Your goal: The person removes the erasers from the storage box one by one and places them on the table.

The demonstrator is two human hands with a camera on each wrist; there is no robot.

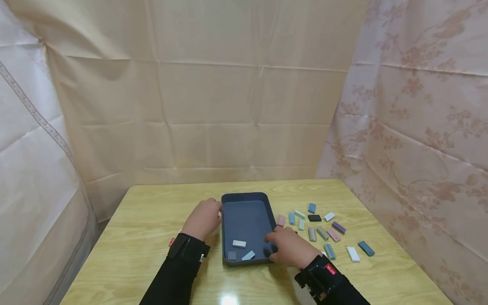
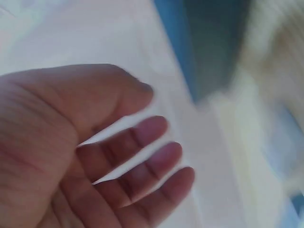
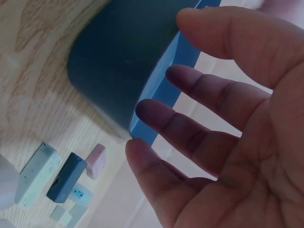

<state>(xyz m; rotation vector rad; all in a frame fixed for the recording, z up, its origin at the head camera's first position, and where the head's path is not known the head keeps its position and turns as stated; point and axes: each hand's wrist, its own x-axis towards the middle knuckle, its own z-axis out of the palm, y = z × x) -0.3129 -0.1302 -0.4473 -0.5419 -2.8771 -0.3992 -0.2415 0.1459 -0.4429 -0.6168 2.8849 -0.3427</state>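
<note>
A dark blue-grey tray (image 1: 248, 214) stands on the table, seen from above in the head view. Inside, near its front, lie a white block (image 1: 239, 244), a pale blue block (image 1: 248, 255) and a grey block (image 1: 231, 255). My left hand (image 1: 203, 219) is beside the tray's left wall, fingers loosely bent and holding nothing; whether it touches the rim is unclear. At the front right, my right hand (image 1: 291, 248) reaches over the tray's edge with fingers spread. Nothing sits between those fingers in the right wrist view, where the tray wall (image 3: 118, 57) is close to the fingertips.
Several small blocks lie scattered right of the tray, among them a black block (image 1: 314, 218), a purple block (image 1: 338, 228) and a dark blue block (image 1: 366, 248). The wooden table (image 1: 160, 237) extends left of the tray. Hanging cloth (image 1: 213, 106) surrounds the table.
</note>
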